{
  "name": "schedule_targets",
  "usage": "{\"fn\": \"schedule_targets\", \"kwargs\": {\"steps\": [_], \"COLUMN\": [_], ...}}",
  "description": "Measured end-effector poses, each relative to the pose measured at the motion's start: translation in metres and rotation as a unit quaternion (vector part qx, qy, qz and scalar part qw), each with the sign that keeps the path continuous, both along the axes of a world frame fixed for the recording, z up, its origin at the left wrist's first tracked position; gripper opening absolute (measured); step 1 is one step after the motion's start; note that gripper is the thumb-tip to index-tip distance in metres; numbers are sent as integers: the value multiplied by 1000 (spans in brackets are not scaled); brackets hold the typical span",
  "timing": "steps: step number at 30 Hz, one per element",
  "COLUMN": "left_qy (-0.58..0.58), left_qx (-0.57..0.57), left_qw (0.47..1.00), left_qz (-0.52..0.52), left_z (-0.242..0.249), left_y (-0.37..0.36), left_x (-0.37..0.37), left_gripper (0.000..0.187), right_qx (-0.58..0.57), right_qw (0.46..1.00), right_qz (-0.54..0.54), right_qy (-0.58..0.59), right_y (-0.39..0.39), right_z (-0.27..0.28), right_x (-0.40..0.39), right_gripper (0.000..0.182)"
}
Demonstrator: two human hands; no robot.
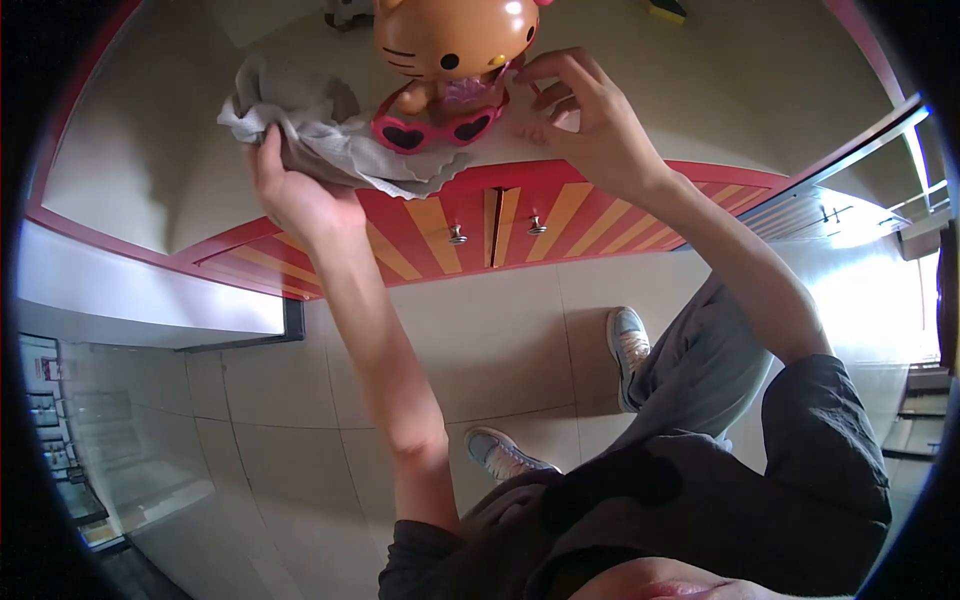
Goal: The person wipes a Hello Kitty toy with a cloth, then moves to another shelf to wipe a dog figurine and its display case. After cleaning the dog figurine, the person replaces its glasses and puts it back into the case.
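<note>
A crumpled grey cloth point(340, 150) lies on the counter, its upper bunch gripped between the thumb and fingers of my left hand point(300, 195). Right of the cloth sits an orange-brown cat figurine point(455, 35) with black whiskers and a yellow nose, its top cut off by the view. Pink sunglasses point(430, 133) with dark heart-shaped lenses rest against its lower front, beside the cloth's edge. At the figurine's right side is my right hand point(590, 120), fingers loosely bent and apart from the thumb. Its index fingertip is right at the figurine's side, near the sunglasses' arm.
The beige counter point(700, 100) has a red front edge. Below it are red-and-yellow striped cabinet doors point(430, 235) with two metal knobs. A yellow-and-dark sponge point(667, 10) lies at the back right. My shoes point(628, 345) stand on the tiled floor point(470, 340).
</note>
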State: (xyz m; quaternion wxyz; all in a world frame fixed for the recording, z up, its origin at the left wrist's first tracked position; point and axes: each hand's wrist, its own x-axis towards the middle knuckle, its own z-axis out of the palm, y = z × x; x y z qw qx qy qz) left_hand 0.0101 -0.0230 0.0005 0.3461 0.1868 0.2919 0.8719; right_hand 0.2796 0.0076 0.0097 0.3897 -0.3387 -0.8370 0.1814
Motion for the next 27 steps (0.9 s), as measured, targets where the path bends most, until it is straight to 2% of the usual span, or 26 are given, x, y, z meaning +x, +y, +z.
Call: {"fn": "schedule_targets", "kwargs": {"steps": [2, 4, 5, 6, 8, 9, 10, 12, 13, 15, 16, 18, 22, 24, 25, 27], "left_qy": [8, 39, 40, 109, 228, 455, 521, 602, 600, 655, 656, 650, 661, 557, 558, 538], "left_qx": [-21, 42, 54, 66, -143, -219, -249, -266, -265, -312, -310, -323, -301, -273, -272, -249], "left_qw": [998, 998, 996, 980, 963, 863, 816, 752, 753, 688, 688, 684, 687, 779, 778, 799], "left_qz": [55, -3, -53, -150, -21, 37, 16, 45, 43, 8, 6, -77, -32, -91, -91, -103], "left_z": [4, 9, 10, 13, 8, 23, 19, 16, 16, 19, 20, 21, 11, 3, 4, 8], "left_y": [-6, -21, -29, -38, -23, -35, -29, -22, -20, -13, -9, -3, 0, 6, 4, -1], "left_x": [-6, -28, -36, -46, -41, -21, -18, 7, 9, 13, 14, 13, 18, 12, 11, 10], "left_gripper": [40, 52, 66, 72, 75, 69, 56, 48, 48, 42, 42, 30, 27, 26, 26, 26], "right_qx": [11, 23, 40, 57, 80, 103, 103, -41, -40, -42, -42, -51, -110, -5, -5, -104], "right_qw": [1000, 998, 998, 997, 995, 990, 990, 983, 983, 980, 980, 974, 970, 969, 969, 979], "right_qz": [-1, -5, -3, 0, -36, -73, -73, -158, -160, -174, -177, -189, -194, -211, -212, -153], "right_qy": [-25, -51, -52, -52, -53, -55, -56, -81, -83, -82, -82, -115, -95, -125, -124, -83], "right_y": [0, 0, -1, -1, -2, -2, -3, -2, -3, -2, -1, 2, 10, 9, 10, 15], "right_z": [-4, -7, -8, -10, -12, -12, -11, -8, -7, -7, -8, -11, -11, -14, -12, -4], "right_x": [-1, -1, -1, -2, -4, -5, -7, -14, -17, -20, -20, -20, -22, -22, -20, -16], "right_gripper": [39, 35, 34, 33, 33, 34, 34, 43, 43, 46, 46, 38, 34, 33, 33, 32]}}
